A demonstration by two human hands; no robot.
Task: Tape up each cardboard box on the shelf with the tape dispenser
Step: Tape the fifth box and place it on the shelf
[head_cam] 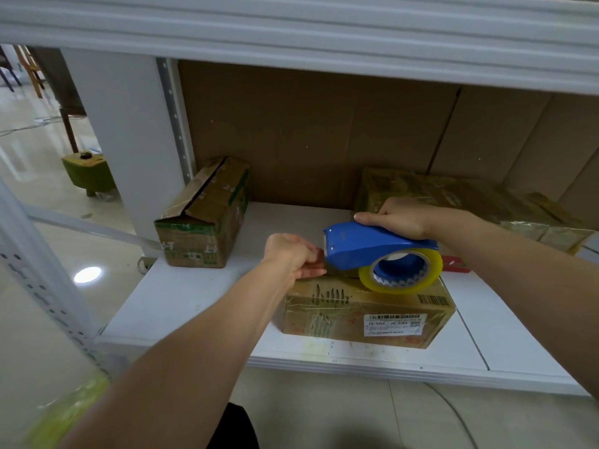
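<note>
A blue tape dispenser (366, 246) with a roll of clear yellowish tape (403, 270) sits over the top of a small cardboard box (366, 314) near the shelf's front edge. My right hand (393, 218) grips the dispenser from above. At the dispenser's left end my left hand (293, 254) pinches the tape end with curled fingers, just above the box's left top edge. A second cardboard box (202, 215) with a slit along its top stands at the back left. A third, flatter box (453, 199) wrapped in tape lies at the back right.
The white shelf board (181, 296) carries the boxes, with another white shelf (291, 30) close overhead. Brown cardboard sheets (324, 131) line the back. A perforated upright (175, 118) stands at the left. A red object (455, 264) lies behind my right forearm. A green stool (86, 171) stands on the floor.
</note>
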